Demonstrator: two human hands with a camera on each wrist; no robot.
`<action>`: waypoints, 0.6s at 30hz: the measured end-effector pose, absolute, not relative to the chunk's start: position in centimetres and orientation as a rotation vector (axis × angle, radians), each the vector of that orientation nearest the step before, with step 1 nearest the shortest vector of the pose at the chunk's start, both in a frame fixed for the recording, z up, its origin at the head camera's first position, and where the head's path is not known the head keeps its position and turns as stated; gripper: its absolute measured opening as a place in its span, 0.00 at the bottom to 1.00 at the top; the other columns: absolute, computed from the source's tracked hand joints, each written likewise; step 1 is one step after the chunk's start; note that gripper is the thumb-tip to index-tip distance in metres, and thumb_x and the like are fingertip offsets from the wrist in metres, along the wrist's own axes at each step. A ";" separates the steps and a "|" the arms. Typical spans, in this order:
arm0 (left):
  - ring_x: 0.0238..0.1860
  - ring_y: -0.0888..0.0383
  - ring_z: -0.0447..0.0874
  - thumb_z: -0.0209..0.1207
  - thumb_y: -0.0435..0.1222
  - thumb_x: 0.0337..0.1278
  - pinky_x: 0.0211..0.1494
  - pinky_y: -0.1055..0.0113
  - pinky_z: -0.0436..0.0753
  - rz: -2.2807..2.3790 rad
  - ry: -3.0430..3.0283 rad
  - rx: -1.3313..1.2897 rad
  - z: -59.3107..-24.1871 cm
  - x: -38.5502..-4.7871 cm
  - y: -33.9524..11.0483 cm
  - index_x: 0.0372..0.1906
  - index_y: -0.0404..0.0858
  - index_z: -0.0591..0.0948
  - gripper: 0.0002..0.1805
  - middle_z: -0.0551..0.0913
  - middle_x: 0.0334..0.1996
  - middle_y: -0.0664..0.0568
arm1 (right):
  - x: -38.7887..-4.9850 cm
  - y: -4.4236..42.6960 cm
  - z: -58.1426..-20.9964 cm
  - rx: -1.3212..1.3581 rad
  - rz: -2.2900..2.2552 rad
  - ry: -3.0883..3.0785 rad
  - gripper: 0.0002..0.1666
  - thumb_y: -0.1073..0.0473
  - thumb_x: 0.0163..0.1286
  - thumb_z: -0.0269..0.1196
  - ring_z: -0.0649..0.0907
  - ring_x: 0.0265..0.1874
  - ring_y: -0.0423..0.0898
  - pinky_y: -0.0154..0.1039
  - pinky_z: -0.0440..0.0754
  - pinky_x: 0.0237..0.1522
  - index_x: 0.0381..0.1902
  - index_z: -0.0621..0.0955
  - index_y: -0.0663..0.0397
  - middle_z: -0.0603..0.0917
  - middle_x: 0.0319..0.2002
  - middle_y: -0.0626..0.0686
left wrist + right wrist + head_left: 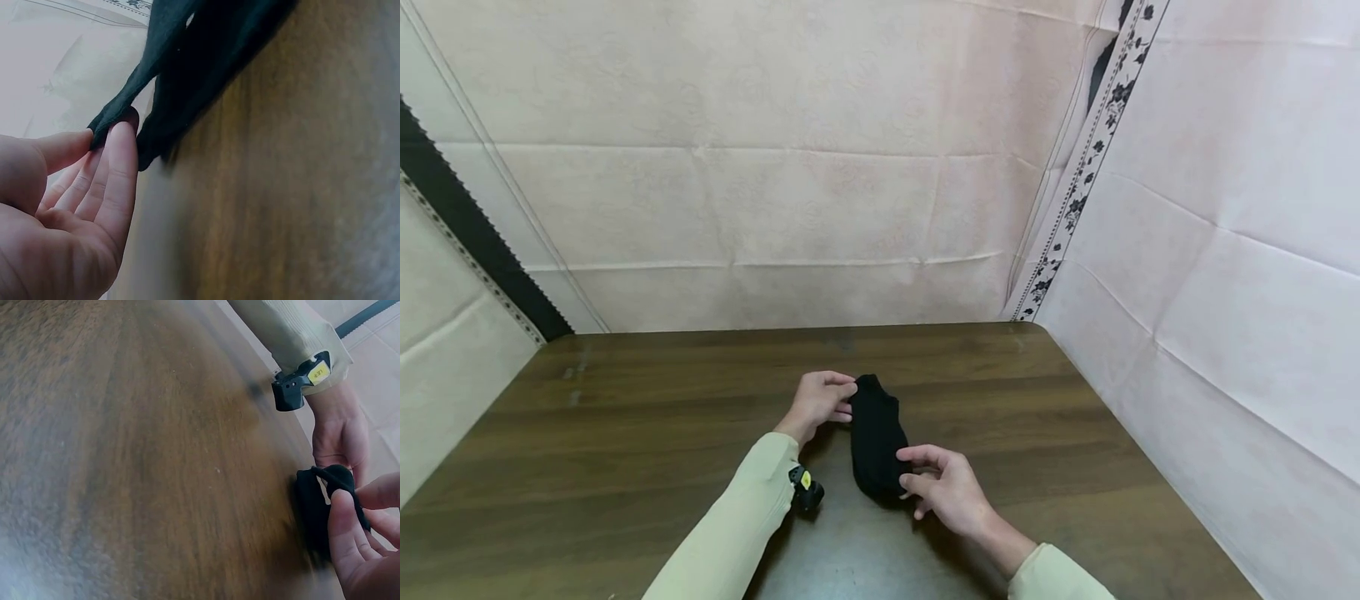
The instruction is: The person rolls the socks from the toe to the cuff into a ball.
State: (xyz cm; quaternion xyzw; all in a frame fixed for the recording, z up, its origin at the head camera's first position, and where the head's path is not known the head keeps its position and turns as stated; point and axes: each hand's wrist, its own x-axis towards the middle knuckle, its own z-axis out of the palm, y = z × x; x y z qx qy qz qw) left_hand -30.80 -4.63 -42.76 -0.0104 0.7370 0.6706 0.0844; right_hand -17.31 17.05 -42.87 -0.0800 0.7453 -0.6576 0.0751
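A black cloth item [877, 433], possibly a sock, lies lengthwise between both hands on the wooden table. At its far left edge my left hand [822, 403] pinches the fabric between thumb and fingers; in the left wrist view the cloth [181, 75] hangs in separate layers from the fingertips of that hand [81, 206]. My right hand [950, 492] is at the near right edge, thumb and forefinger against it. The right wrist view shows the black fabric [315, 512] gripped between thumb and fingers of the right hand [369, 544], with a small gap between layers.
The brown table [625, 467] extends around the cloth. White sheets [820, 208] hang behind the table and on both sides, one with a floral border [1078, 200]. A black device [806, 490] with a yellow label is strapped to the left wrist.
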 end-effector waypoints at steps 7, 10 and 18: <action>0.29 0.52 0.86 0.62 0.32 0.68 0.33 0.61 0.86 1.977 2.213 -0.015 -43.1 -31.0 -4.4 0.51 0.32 0.84 0.11 0.85 0.41 0.41 | -17.1 16.9 -43.3 -0.251 -1.980 2.247 0.22 0.71 0.67 0.65 0.85 0.25 0.55 0.36 0.81 0.21 0.59 0.78 0.70 0.82 0.46 0.61; 0.30 0.52 0.86 0.62 0.32 0.68 0.34 0.61 0.86 1.978 2.205 -0.019 -43.2 -31.0 -4.4 0.51 0.34 0.84 0.11 0.86 0.40 0.42 | -17.1 16.9 -43.4 -0.253 -1.967 2.258 0.22 0.70 0.67 0.65 0.84 0.23 0.52 0.36 0.81 0.21 0.59 0.78 0.69 0.83 0.45 0.61; 0.32 0.51 0.85 0.60 0.29 0.68 0.35 0.60 0.86 1.971 2.198 0.002 -43.4 -30.9 -4.4 0.52 0.32 0.83 0.11 0.87 0.41 0.43 | -17.0 17.2 -43.2 -0.260 -1.849 2.333 0.24 0.68 0.67 0.65 0.81 0.19 0.47 0.34 0.76 0.19 0.61 0.79 0.62 0.85 0.37 0.59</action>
